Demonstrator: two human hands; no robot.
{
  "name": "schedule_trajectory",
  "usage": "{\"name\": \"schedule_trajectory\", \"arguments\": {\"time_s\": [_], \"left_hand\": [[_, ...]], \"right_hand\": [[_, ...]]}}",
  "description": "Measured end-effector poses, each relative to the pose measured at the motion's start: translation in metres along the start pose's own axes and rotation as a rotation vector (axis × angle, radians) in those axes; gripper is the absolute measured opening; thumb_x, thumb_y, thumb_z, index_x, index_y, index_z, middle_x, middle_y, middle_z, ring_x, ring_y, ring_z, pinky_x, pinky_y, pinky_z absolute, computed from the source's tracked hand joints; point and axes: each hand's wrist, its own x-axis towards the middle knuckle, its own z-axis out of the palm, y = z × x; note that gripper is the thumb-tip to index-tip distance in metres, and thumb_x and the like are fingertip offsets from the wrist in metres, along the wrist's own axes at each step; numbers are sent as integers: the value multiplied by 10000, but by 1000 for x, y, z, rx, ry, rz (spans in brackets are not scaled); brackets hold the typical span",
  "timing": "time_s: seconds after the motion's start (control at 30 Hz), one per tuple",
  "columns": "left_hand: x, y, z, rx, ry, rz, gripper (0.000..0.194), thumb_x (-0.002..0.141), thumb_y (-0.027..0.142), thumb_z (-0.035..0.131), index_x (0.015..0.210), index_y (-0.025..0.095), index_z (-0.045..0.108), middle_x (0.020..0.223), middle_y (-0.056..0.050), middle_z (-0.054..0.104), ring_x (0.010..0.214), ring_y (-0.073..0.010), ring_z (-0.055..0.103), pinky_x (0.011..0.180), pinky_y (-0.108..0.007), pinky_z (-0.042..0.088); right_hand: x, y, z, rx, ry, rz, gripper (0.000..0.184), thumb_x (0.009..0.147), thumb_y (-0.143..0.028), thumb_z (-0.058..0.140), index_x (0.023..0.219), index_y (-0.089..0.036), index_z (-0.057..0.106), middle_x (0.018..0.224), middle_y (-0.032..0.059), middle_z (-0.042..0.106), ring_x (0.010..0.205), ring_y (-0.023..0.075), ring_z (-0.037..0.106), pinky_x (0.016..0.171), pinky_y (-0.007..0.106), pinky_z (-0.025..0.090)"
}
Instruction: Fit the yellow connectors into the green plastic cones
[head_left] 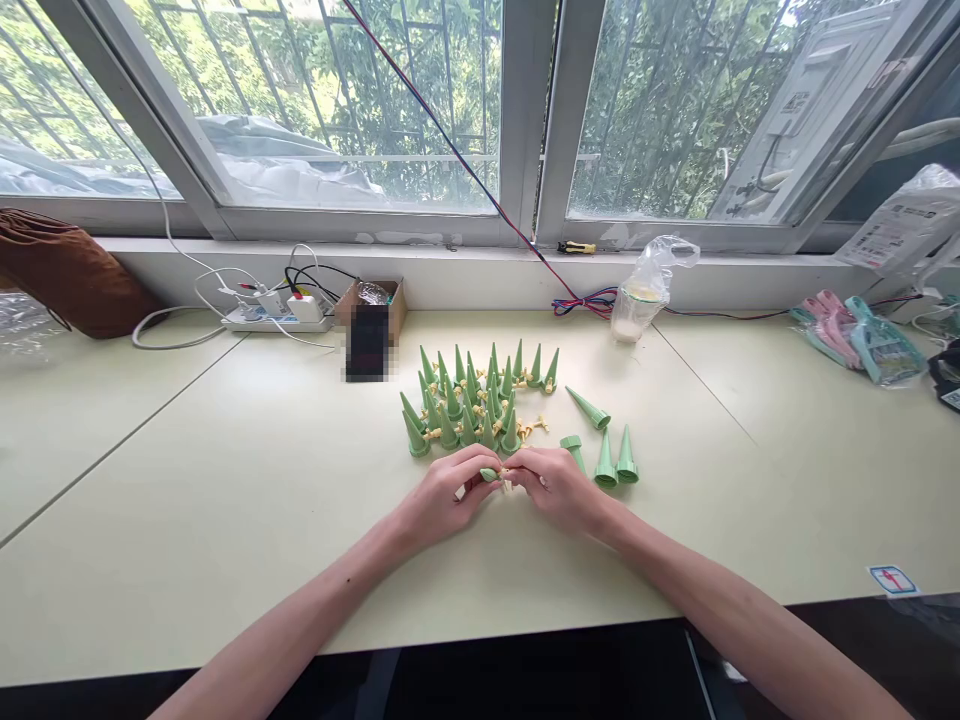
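Note:
Close to the table's front middle, my left hand (448,492) is closed round a green plastic cone (490,475), of which only a small part shows between the fingers. My right hand (553,482) meets it there, its fingertips pinching a small pale yellow valve piece (505,474) against the cone. Behind my hands stand several green cones (452,402) in rows, with yellow valve pieces attached near them. A few loose yellow valves (534,428) lie beside the rows. Right of my right hand are two upright cones (605,462), one lying cone (589,408) and one more tipped with its cap end up (572,447).
At the back left are a power strip (274,316) with cables, a small cardboard box (397,305) and a dark blurred object (367,345). A bagged plastic cup (636,305) stands near the window sill. Pink and teal packages (862,335) lie far right.

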Motion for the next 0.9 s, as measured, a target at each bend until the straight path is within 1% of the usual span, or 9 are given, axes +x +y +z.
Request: {"name": "schedule_trajectory", "arguments": {"time_s": [0.13,0.3,0.5,0.67,0.9], "left_hand": [[0,1,0,5,9,-8,118,945,160,555,1009,175,653,966,-86,680,740,-144,634,584,-236,532],[1,1,0,-10,24,-16,107,943,156,562,1007,179,645,971,-85,674,730,-141,633,585,-235,534],[1,1,-1,4,17,-10,117,945,150,558,1020,176,645,966,-83,675,734,-138,624,583,-230,527],[1,1,0,13,28,9,127,952,166,550,1020,177,657,974,-87,688,721,-137,638,581,-231,537],[1,2,1,10,31,36,135,947,150,553,1022,178,661,978,-93,694,720,-142,644,591,-235,543]], "right_hand": [[1,-3,-1,13,4,21,186,1004,-250,508,916,-189,660,782,30,694,667,143,608,639,253,470],[1,-9,-3,33,-1,60,177,1009,-281,510,964,-195,657,789,22,689,674,140,604,651,251,470],[0,-8,-3,44,-15,85,156,1012,-267,494,982,-193,628,770,11,674,651,131,583,636,245,453],[-1,-8,-3,42,-27,89,173,1022,-283,461,997,-198,609,759,10,671,615,128,562,607,245,446],[-2,-7,-3,30,-31,106,197,1029,-299,428,989,-199,592,667,-17,604,541,114,510,559,232,420]]}}
